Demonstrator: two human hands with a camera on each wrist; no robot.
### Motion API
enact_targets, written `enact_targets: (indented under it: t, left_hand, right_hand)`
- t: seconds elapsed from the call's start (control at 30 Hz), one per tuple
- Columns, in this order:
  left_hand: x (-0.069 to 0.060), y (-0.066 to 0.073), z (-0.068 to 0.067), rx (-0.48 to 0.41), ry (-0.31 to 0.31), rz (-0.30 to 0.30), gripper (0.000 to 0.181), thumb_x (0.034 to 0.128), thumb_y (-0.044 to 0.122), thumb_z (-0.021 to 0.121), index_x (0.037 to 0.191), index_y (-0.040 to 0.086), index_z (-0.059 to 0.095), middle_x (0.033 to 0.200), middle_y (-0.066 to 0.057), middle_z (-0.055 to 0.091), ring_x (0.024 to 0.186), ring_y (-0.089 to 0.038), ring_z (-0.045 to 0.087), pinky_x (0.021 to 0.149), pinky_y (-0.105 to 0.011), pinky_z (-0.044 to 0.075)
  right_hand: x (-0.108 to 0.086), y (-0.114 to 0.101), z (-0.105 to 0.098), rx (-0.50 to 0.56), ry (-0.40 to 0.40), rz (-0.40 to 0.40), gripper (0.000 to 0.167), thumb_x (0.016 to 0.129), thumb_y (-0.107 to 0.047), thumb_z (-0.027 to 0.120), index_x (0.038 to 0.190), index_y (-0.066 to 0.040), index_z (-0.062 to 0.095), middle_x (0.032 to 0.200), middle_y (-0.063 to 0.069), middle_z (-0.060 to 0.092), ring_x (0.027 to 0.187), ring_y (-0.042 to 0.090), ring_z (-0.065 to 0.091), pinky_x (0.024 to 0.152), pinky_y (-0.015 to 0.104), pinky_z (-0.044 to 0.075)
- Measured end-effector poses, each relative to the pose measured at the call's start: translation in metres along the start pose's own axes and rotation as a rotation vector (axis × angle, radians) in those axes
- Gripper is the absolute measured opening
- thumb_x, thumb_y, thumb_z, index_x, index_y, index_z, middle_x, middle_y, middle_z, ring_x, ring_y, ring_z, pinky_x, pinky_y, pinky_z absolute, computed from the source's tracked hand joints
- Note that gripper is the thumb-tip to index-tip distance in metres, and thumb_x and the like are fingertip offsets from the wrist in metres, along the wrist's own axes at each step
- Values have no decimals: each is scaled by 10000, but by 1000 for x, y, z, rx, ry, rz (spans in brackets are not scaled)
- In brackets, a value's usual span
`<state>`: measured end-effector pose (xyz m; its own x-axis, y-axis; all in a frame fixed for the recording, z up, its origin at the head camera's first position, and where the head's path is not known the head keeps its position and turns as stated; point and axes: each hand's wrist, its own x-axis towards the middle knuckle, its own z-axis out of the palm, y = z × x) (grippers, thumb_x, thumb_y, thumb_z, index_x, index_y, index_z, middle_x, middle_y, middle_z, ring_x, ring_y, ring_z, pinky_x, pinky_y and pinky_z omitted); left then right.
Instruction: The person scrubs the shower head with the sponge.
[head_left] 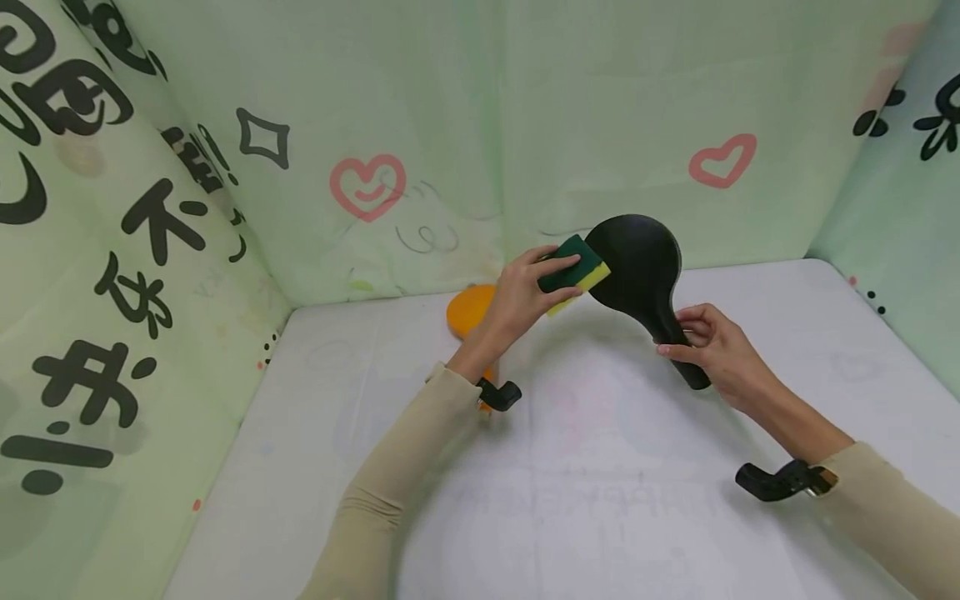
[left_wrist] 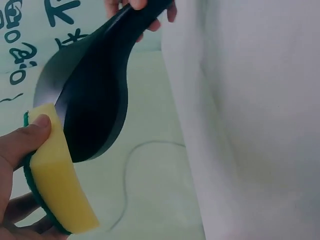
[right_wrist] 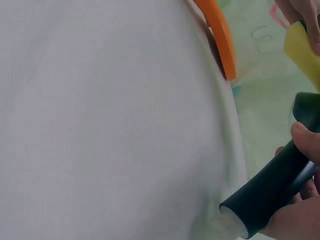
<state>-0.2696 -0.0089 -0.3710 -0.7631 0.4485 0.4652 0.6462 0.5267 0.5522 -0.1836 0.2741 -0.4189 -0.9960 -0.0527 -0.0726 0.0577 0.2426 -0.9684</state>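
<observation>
In the head view a black spoon-shaped utensil (head_left: 636, 258) is held up above the table, its round end toward the back wall. The right hand (head_left: 716, 350) pinches its handle (right_wrist: 270, 195) between thumb and fingers. A green and yellow sponge (head_left: 570, 271) is gripped by the left hand (head_left: 525, 287), its edge against the left rim of the round end. From the left wrist the sponge's yellow side (left_wrist: 62, 175) shows beside the black bowl (left_wrist: 95, 100), the thumb pressed on the yellow. Behind the left forearm lies an orange utensil (head_left: 468, 310), partly hidden.
A white-covered table (head_left: 585, 500) spreads under both arms. Green cloth walls (head_left: 450, 100) with printed hearts and lettering stand at the back and sides. The orange utensil (right_wrist: 220, 40) lies near the table's back edge.
</observation>
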Motion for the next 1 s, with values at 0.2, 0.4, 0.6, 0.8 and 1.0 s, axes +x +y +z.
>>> enact_targets:
  t: [0.2,0.4,0.6,0.8,1.0]
  left_hand:
    - [-1,4,-4,-15,7,3,478,871,243,810,1318,118,697,1439,-161,559,1265,-304,577,963,-220,535]
    - [-3,6,-14,-68,89,24,473,856,226,827,1298,104,709,1422,-166,574,1269,-298,581,980,-212,521]
    - [-1,3,-28,-181,211,50,471,851,172,837,1296,82,707,1403,-168,590,1256,-291,589,985,-237,527]
    - [0,1,-27,-303,187,-22,493,860,163,831,1324,80,686,1415,-130,584,1249,-244,583,1002,-286,531]
    - [0,4,-24,-417,162,4,510,855,97,825,1336,36,663,1418,-135,574,1274,-214,574,1043,-247,489]
  right_hand:
    - [2,1,5,-56,-48,16,705,938,-177,761,1490,33,377,1166,-90,570,985,-69,617,836,112,520]
    - [2,1,9,-19,-81,-69,473,982,-150,699,1382,-26,477,1157,-30,574,993,-13,614,837,134,528]
    - [6,3,13,439,-187,-74,333,993,13,620,1289,-75,495,1149,-5,688,992,135,727,900,219,565]
    - [9,3,16,565,-323,-92,378,1019,65,533,1355,-83,443,1264,38,709,1108,209,714,941,301,568]
    - [9,-6,20,235,-320,-157,543,1021,-44,602,1506,-124,373,1319,56,685,1166,124,678,942,232,546]
